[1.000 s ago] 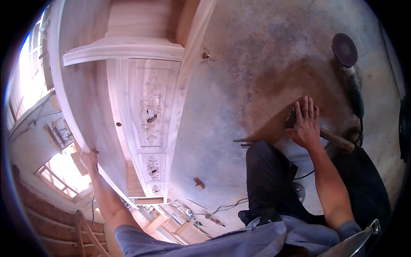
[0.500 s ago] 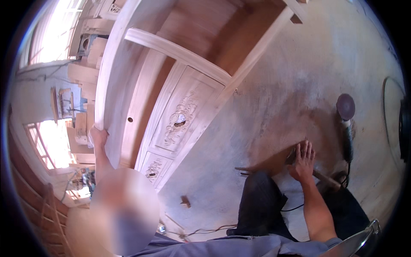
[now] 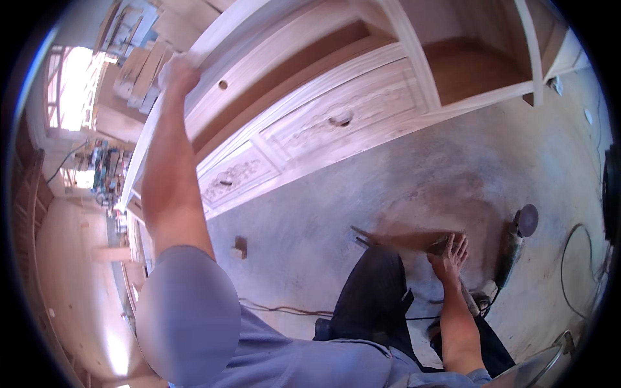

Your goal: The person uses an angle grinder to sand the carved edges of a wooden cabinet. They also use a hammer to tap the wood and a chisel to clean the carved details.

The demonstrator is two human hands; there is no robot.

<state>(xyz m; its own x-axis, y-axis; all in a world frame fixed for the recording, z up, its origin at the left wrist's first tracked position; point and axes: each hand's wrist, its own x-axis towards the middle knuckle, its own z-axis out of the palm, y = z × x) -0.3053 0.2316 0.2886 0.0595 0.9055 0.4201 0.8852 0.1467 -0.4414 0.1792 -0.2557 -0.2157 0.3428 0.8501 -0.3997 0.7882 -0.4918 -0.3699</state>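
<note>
Grey floor [image 3: 304,239]. Cabinet [image 3: 375,107] left: likely heavy, stiff; hold plain edge [image 3: 226,32]. Left hand [image 3: 183,74] there, grip indiscernible; right hand [image 3: 448,260] near wooden-handled tool [image 3: 472,302], fingers spread.

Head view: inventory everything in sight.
cabinet: one, pale wood, upper middle
carved panels: two, pale, cabinet front
floor: one, grey, middle
grinder: one, dark and purplish, floor right
wood block: one, brown, floor left
handled tool: one, brownish, lower right
cables: two or more, brown, dark, floor
boards: several, tan, upper left
window: one clear, white, far left
shirt: one, blue-grey, bottom
trousers: one, dark, lower middle
left hand: one, bare, at cabinet's upper-left edge
right hand: one, bare, by handled tool
</note>
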